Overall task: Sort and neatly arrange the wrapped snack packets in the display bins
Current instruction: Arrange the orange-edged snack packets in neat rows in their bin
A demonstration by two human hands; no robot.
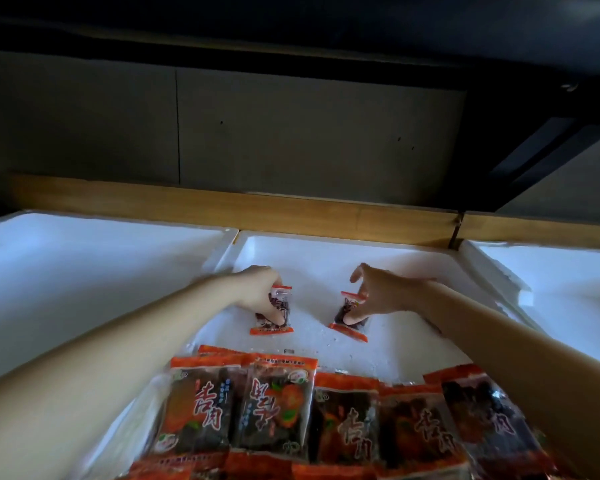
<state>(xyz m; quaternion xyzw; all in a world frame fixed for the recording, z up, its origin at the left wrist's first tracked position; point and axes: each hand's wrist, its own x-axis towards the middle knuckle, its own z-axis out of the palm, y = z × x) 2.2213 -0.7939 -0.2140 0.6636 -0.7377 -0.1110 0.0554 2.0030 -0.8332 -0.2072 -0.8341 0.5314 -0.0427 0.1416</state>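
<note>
- The middle bin (326,252), a shallow white foam tray, fills the centre of the view. A like left bin (84,271) and right bin (551,271) stand against its side walls.
- A wooden rail (222,202) runs along the far edges of all three bins, with a dark panelled wall (291,133) rising behind it.
- A row of large snack packets (278,417) lies along the near edge of the middle bin. They are clear-fronted with orange-red seals and bold characters, set side by side and overlapping a little.
- The left hand (255,289) reaches in over the bin's left wall. Its fingers are curled round the left packet (282,303), with a fingertip pressing on the packet's lower part.
- The right hand (381,289) reaches in from the right wall. Its thumb and one finger pinch the right packet (343,310), while the forefinger arches up, free of it.
- Both small packets are dark-filled with orange-red end seals. They rest on the floor of the middle bin about midway between its far and near edges, near each other but apart, the right one tilted.
- Small crumbs (326,332) are scattered on the bin floor, between the two small packets and the row.
</note>
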